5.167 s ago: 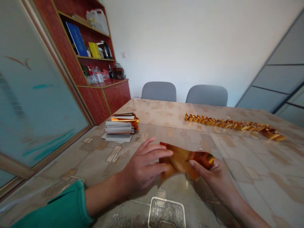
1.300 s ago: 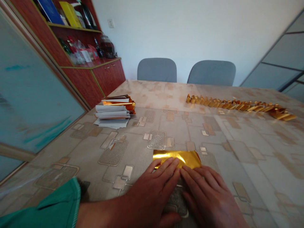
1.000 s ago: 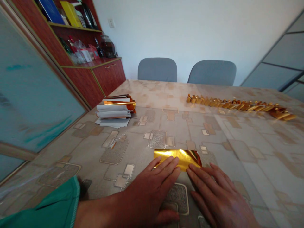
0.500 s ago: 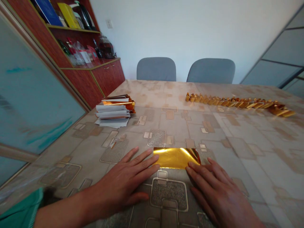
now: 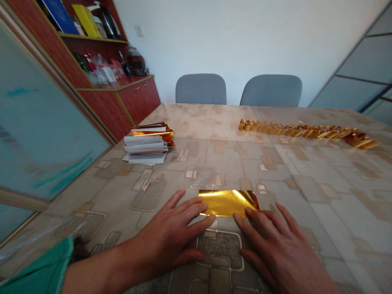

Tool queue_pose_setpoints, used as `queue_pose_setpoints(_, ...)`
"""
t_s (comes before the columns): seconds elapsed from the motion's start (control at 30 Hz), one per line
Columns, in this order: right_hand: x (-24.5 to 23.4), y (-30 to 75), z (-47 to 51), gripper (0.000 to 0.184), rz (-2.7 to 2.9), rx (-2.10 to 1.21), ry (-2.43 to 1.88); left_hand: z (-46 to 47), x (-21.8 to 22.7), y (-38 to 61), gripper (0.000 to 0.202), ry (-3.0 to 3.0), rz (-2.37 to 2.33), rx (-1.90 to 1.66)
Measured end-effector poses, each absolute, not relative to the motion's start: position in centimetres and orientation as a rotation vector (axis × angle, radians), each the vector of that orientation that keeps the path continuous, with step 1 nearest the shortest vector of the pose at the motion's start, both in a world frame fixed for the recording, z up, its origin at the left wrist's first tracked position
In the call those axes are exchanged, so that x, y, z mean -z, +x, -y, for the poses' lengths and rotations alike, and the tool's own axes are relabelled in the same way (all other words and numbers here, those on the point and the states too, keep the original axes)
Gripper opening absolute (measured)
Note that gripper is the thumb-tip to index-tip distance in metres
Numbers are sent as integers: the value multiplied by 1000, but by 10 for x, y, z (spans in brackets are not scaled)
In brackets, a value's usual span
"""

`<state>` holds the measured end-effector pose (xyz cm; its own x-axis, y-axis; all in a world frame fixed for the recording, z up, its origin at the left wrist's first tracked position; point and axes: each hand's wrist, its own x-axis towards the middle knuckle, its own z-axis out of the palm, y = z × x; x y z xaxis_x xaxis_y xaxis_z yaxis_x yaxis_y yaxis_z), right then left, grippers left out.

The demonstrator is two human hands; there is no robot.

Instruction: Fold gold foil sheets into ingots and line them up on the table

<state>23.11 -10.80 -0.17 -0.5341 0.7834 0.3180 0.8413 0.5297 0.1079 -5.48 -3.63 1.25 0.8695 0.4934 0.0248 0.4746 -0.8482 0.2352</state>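
Note:
A rectangle of shiny gold foil paper (image 5: 226,203) lies flat on the patterned tabletop, its right end slightly curled and darker. My left hand (image 5: 179,226) rests fingers spread at its left end, fingertips touching the foil. At the right end and lower edge, the fingertips of my right hand (image 5: 280,241) press on the sheet, with those fingers also stretched out. Neither hand grips anything. Whether the foil is one layer or folded, I cannot tell.
A stack of white-and-gold foil sheets (image 5: 147,146) lies at the left of the table (image 5: 196,122). A long row of folded gold foil pieces (image 5: 294,130) runs along the back right. Two grey chairs (image 5: 200,90) stand behind; a red cabinet (image 5: 139,98) is at the left.
My left hand has shifted slightly right, its index finger now at the foil's lower edge. The right index finger has slid a little left along that edge. The foil has barely moved.

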Motion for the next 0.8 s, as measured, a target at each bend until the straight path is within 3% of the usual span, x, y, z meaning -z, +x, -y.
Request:
queue_pose_setpoints(0.17,-7,250,114,41,2534,524,-1315,33,-19,-48,48,2776,-732,-95)
queue_pose_setpoints(0.4,-14,238,83,32,2521,202,-1377,26,-16,-38,62,2783,-745,-111)
queue_pose_setpoints(0.6,-11,238,58,12,2541,-64,-1365,14,-13,-37,42,2863,-676,-168)
queue_pose_setpoints(0.8,-11,236,64,15,2530,-14,-1433,0,-28,-26,24,2955,-596,-86)
